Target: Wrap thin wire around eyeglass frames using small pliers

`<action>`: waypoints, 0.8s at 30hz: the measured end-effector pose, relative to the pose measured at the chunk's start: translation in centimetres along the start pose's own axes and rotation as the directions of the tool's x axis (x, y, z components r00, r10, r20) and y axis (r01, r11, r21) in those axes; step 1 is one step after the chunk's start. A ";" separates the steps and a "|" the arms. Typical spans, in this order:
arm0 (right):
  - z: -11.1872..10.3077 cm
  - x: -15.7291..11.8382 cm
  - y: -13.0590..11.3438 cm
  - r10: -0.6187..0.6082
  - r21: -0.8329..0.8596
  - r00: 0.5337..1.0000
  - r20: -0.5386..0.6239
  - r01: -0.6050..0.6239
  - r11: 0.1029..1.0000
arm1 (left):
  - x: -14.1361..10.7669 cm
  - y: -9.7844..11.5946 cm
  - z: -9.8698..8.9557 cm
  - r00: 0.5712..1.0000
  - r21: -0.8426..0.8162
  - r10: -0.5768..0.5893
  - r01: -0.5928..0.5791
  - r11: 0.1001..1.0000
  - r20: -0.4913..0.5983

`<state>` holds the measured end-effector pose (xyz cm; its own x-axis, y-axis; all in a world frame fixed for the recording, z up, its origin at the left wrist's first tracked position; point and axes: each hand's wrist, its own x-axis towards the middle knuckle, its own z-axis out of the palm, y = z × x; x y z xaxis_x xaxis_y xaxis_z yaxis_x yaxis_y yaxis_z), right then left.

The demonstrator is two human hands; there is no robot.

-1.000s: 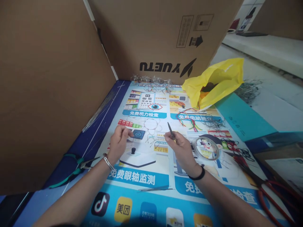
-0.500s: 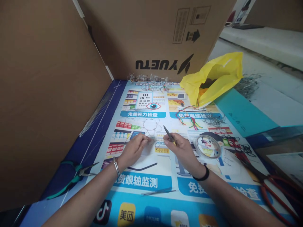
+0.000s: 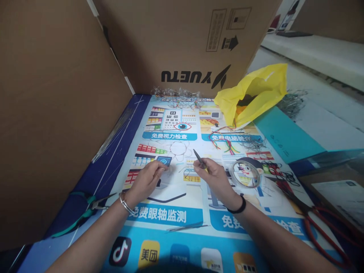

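Note:
My right hand [image 3: 217,180] is closed around needle-nose pliers [image 3: 200,158]. Their dark pointed jaws face up and left, and a bit of yellow handle shows at the palm. To the left, my left hand [image 3: 148,178] is pinched shut, with thumb against fingers. Whatever lies in that pinch is too fine to make out. Just beyond both hands, a thin wire shape [image 3: 178,148] with rounded loops lies on the printed sheet [image 3: 196,197]. Short straight wires [image 3: 187,227] lie nearer to me, between my forearms.
Green-handled pliers [image 3: 85,212] lie at left, below a bundle of wires [image 3: 112,136]. Red-handled scissors [image 3: 315,216] and a tape roll [image 3: 246,173] are at right. Coloured cords [image 3: 227,146] trail by a yellow bag [image 3: 256,94]. Cardboard [image 3: 182,41] stands behind and on the left.
My left hand has moved left and slightly toward me, away from the right hand. My right hand keeps the pliers in much the same pose. The view has shifted slightly.

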<state>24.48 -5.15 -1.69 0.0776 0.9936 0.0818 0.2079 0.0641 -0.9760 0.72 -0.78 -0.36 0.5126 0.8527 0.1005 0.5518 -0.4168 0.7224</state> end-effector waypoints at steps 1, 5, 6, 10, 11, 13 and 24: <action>0.0 0.0 0.0 -0.001 0.000 1.000 0.000 0.001 1.000 | 0.0 0.0 0.0 1.000 -0.009 -0.002 0.002 1.000 -0.007; -0.1 0.0 -0.1 -0.012 -0.021 1.000 -0.002 0.012 1.000 | 0.0 0.2 -0.1 0.999 -0.029 -0.002 0.000 1.000 -0.049; -0.1 -0.1 -0.1 -0.013 -0.039 1.000 -0.003 0.012 0.999 | 0.0 0.2 -0.1 0.997 -0.041 0.008 -0.011 0.999 -0.077; 0.0 -0.3 0.0 -0.030 -0.170 1.000 -0.007 0.029 0.985 | 0.2 0.4 0.1 0.981 -0.164 0.006 -0.038 0.986 -0.193; 0.0 -0.4 0.1 -0.039 -0.205 0.999 -0.008 0.036 0.978 | 0.3 0.4 0.2 0.979 -0.224 -0.034 -0.012 0.975 -0.201; 0.1 -0.4 0.3 -0.066 -0.263 0.998 0.001 0.064 0.963 | 0.4 0.5 0.4 0.975 -0.367 -0.143 0.072 0.928 -0.171; -0.9 0.6 -0.5 -0.082 -0.351 0.956 0.282 0.182 0.918 | 2.8 2.7 0.0 0.997 -0.247 -0.049 0.030 0.969 -0.068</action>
<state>25.30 -4.66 -0.93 -0.2177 0.9708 0.1011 0.5477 0.2073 -0.8106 3.69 0.49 1.86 0.4396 0.8913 0.1112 0.3878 -0.3001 0.8716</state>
